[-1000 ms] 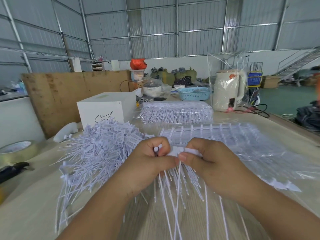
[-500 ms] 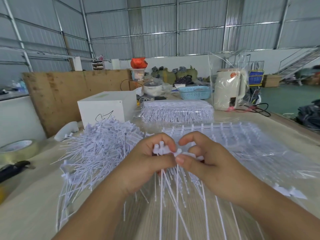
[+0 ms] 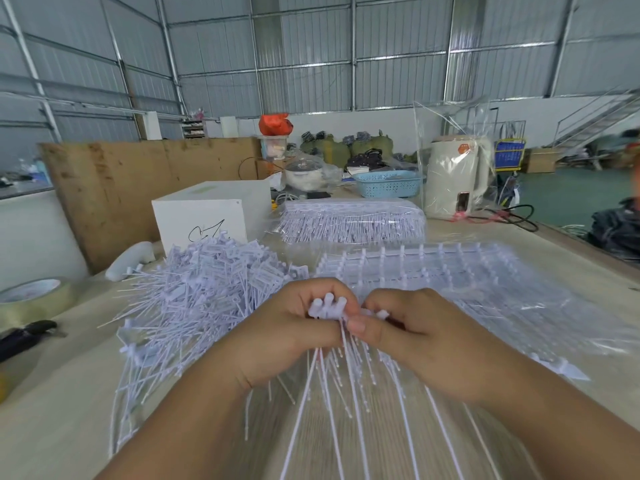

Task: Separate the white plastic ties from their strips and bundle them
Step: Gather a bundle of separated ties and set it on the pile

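Observation:
Both hands meet at the table's middle over a strip of white plastic ties [image 3: 327, 308]. My left hand [image 3: 291, 332] grips the strip's heads, which stick up above its fingers. My right hand [image 3: 420, 341] pinches the strip beside them, thumb against the ties. Long thin tails [image 3: 346, 393] hang down toward me between the wrists. A loose heap of separated white ties [image 3: 207, 292] lies to the left. A sheet of strips in clear plastic [image 3: 450, 282] lies behind my right hand.
Another bagged pack of ties [image 3: 349, 220] sits farther back beside a white box [image 3: 211, 213]. A tape roll [image 3: 34, 296] and a black tool [image 3: 24, 337] lie at the left edge. A blue basket [image 3: 388, 183] and a kettle in a plastic bag [image 3: 457, 174] stand behind.
The strip's heads have risen above my left fingers, and my right thumb and fingers have shifted along the strip. The hanging tails have swung slightly.

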`<state>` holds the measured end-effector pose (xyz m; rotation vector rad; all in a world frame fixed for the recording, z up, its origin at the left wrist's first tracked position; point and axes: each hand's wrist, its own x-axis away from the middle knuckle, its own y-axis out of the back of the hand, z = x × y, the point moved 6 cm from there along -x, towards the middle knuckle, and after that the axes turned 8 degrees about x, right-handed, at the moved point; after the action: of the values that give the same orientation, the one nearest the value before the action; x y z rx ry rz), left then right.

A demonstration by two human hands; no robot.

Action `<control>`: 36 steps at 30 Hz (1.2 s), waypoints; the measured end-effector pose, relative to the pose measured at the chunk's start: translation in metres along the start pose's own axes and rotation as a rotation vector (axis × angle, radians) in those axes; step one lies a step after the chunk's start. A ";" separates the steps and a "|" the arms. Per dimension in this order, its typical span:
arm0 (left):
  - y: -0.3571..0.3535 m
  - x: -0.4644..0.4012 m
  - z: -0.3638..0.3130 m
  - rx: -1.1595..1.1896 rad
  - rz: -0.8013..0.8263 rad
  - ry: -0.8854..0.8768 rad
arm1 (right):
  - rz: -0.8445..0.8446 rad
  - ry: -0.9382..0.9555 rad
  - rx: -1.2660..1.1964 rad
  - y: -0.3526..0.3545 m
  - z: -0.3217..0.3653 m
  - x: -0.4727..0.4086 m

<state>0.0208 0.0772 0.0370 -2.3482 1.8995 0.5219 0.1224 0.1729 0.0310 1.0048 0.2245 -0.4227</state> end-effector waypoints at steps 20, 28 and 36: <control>0.002 -0.004 -0.002 0.066 -0.167 -0.122 | -0.229 -0.060 -0.012 0.011 -0.001 -0.003; 0.011 -0.003 -0.003 0.042 -0.379 -0.173 | -0.465 -0.115 -0.112 0.017 0.007 0.000; 0.031 -0.001 0.001 0.110 -0.393 -0.107 | -0.383 -0.070 -0.302 0.038 -0.005 0.001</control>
<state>-0.0090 0.0718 0.0409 -2.4727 1.3346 0.4769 0.1406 0.1947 0.0574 0.6467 0.4077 -0.7479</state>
